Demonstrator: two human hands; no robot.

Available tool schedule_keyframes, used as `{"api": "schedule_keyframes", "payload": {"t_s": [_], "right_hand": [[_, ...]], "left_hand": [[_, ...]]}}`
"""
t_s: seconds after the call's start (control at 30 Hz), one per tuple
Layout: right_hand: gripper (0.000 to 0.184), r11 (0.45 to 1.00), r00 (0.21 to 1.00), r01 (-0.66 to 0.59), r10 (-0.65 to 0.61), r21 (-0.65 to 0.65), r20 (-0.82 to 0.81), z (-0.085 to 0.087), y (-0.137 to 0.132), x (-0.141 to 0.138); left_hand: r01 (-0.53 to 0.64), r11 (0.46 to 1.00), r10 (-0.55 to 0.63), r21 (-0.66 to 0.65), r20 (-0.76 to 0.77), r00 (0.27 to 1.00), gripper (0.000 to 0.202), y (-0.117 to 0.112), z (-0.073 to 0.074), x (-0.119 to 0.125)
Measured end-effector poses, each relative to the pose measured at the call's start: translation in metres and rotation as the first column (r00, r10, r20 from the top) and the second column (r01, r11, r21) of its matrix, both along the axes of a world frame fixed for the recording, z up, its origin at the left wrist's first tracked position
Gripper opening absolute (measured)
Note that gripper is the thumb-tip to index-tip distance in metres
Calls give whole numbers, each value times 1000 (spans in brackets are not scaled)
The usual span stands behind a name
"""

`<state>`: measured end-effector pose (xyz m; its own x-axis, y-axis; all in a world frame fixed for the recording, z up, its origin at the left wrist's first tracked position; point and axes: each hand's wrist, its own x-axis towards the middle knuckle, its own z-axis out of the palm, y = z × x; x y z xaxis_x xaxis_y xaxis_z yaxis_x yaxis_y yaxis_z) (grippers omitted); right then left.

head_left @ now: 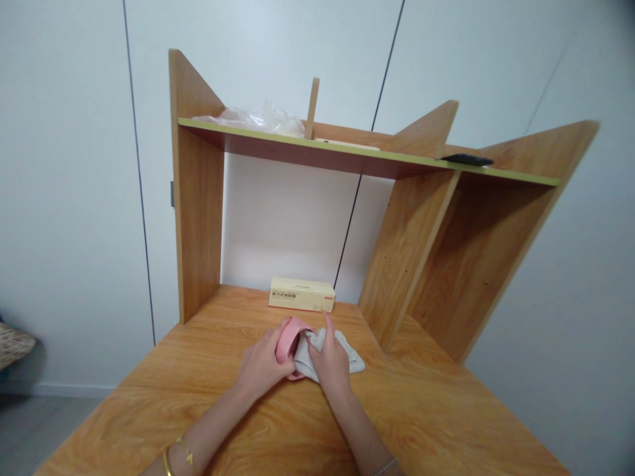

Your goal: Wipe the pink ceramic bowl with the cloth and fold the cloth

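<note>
My left hand is closed round a pink hollow thing with a wide opening, tilted on its side above the desk; the frame does not show clearly what kind it is. A light grey cloth lies bunched at that opening, part of it pushed against the inside edge. My right hand grips the cloth, its index finger pointing up and away. The cloth's loose end spreads to the right beneath the right hand. My fingers hide much of the pink thing's lower part.
Behind my hands, a cream box printed with Chinese characters stands on the wooden desk. A wooden shelf unit rises at the back. On its upper board lie a clear plastic bag and a flat black object.
</note>
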<state>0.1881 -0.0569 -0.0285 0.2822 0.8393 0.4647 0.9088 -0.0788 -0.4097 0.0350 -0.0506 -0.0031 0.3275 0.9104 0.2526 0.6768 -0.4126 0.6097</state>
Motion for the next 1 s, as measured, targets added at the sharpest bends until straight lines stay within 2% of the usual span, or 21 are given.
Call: {"api": "schedule_keyframes", "payload": {"t_s": [0.07,0.13,0.2,0.27,0.33,0.47,0.57,0.7,0.83,0.9,1.0], "right_hand": [[61,989,994,-98,101,115,-28,0,0,5],[63,974,983,-156,169,167,-72,-2,1,9],[66,985,980,-126,142,120,-138,-4,3,11],[67,996,973,-87,87,13,-214,-8,5,11],[65,994,960,-92,74,-55,-270,-11,6,11],[53,993,948,-120,114,-1,-298,-15,5,10],[51,991,929,-126,132,39,-346,-15,3,7],[54,979,859,-145,195,142,-472,-17,4,3],[53,955,797,-163,275,246,-538,-20,8,2],[53,964,821,-157,247,213,-514,-21,9,3],[53,987,904,-104,144,119,-403,-20,8,4]], "left_hand": [[41,999,-40,25,-47,998,74,-2,1,0],[75,996,-71,44,-88,994,76,-4,2,0],[99,993,-91,64,-123,988,76,-4,1,-1],[116,989,-103,86,-149,983,77,-4,-1,-1],[124,987,-109,104,-140,984,76,-3,-3,-1],[39,994,-46,105,72,996,67,1,-12,-1],[-16,996,-4,86,233,973,69,4,-16,0],[33,994,-63,103,304,951,77,4,-18,0],[120,987,-150,105,347,926,72,6,-22,2],[112,988,-143,110,332,932,70,7,-23,2],[76,993,-93,88,215,972,69,8,-21,0]]}}
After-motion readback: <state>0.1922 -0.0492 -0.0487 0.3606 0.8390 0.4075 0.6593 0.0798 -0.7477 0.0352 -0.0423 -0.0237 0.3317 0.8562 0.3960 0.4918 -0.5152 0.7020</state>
